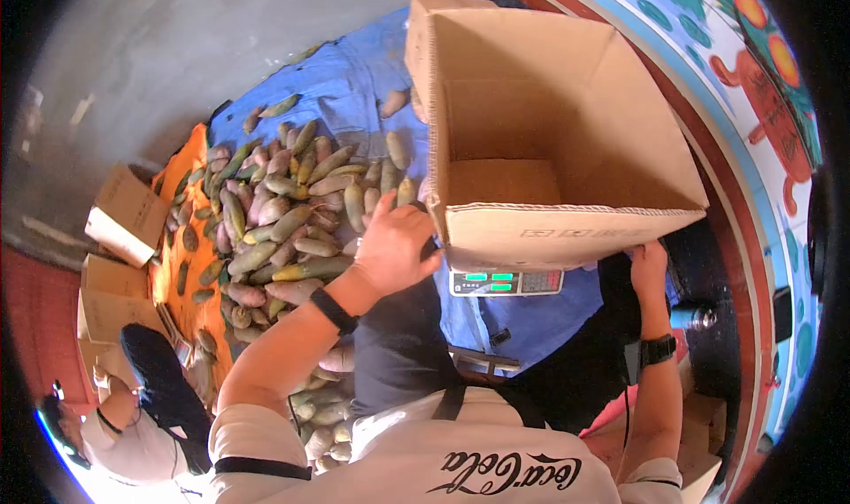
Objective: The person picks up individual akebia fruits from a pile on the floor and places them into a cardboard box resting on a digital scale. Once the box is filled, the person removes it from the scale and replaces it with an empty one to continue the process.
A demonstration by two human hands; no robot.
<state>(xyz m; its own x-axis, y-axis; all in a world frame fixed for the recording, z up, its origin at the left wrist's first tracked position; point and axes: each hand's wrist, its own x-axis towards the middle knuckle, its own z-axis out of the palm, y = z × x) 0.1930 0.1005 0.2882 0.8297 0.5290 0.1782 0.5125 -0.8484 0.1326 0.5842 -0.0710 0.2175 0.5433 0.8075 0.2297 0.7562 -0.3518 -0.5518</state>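
A large cardboard box (567,238), its top open toward me and its visible inside bare, stands on a digital scale (509,281) with lit green displays. My left hand (397,243) is at the box's near left corner, fingers apart, between the box and a heap of long green and pinkish vegetables (274,212). Its thumb points toward the box's side. Below the box's near right corner is my right hand (651,265), over my dark-trousered knee. Its fingers are bent and partly hidden, so I cannot tell whether they grip anything.
Blue sheeting (345,79) and orange sheeting (181,274) lie under the vegetables. Smaller cartons (128,216) stand at the left, near another person (133,429). A bottle (693,318) lies on the right, beside the painted wall (788,194).
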